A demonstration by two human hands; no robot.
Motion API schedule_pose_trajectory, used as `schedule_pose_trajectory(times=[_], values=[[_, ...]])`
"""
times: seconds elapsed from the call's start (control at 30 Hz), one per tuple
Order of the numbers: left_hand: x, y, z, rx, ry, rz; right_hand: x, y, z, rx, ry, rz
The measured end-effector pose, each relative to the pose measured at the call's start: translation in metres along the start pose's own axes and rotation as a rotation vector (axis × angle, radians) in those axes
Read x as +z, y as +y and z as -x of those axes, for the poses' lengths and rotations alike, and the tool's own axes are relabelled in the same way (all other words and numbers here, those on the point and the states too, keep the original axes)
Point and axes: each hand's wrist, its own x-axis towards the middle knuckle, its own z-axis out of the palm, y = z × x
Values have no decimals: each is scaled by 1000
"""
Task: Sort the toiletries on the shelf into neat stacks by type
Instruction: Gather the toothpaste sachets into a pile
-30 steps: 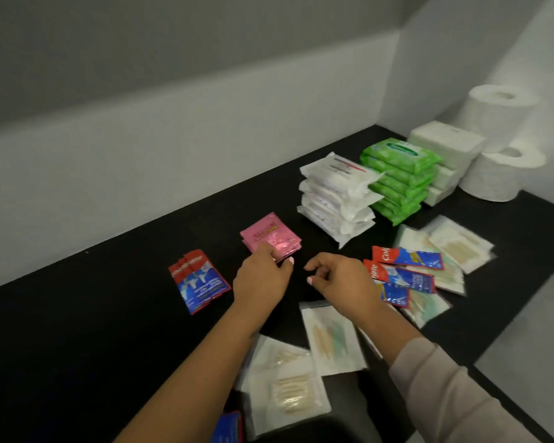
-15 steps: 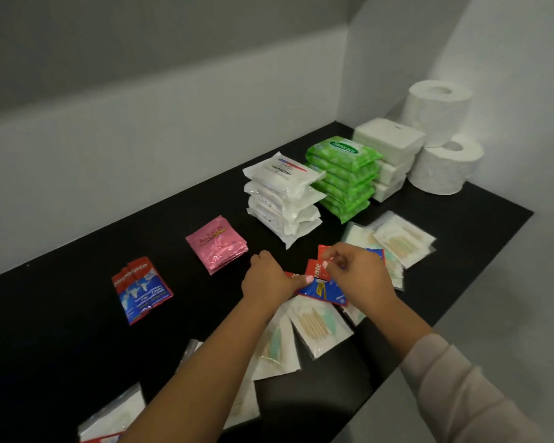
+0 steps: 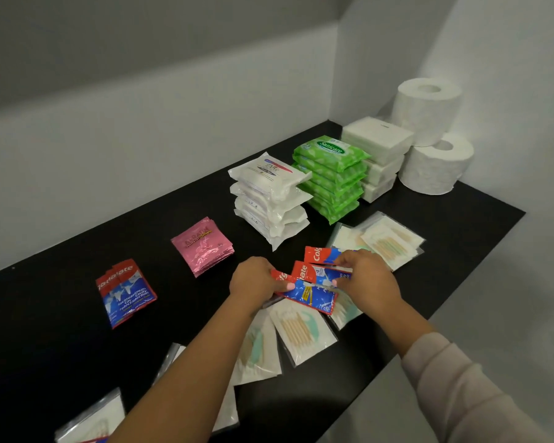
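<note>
Both hands work at a loose bunch of red and blue toothpaste sachets [image 3: 311, 289] in the middle of the black shelf [image 3: 61, 340]. My left hand [image 3: 253, 279] pinches the bunch's left end. My right hand [image 3: 368, 279] grips the sachets from the right. A neat pile of the same toothpaste sachets [image 3: 125, 290] lies at the left. A pink sachet stack [image 3: 202, 246] sits behind my left hand. Clear packets of cotton buds [image 3: 303, 330] lie scattered under and around my hands.
At the back stand a stack of white packs [image 3: 269, 199], a stack of green wipes packs [image 3: 331, 177], white tissue blocks [image 3: 378, 155] and two toilet rolls [image 3: 432, 139]. More clear packets [image 3: 384, 241] lie at the right. The shelf's front edge runs diagonally near my right forearm.
My hands left the pink stack and moved right to the scattered toothpaste sachets. They now gather several of them together.
</note>
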Motion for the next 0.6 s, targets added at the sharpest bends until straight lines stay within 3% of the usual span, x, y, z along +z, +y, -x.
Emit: schedule_pose_trajectory(times=[0.27,0.6], values=[[-16,-3,3,190,-50,162,2,-3,-11,20,-100,260],[-47,-21,16,376,53,366,-3,-17,-18,16,-129,80]])
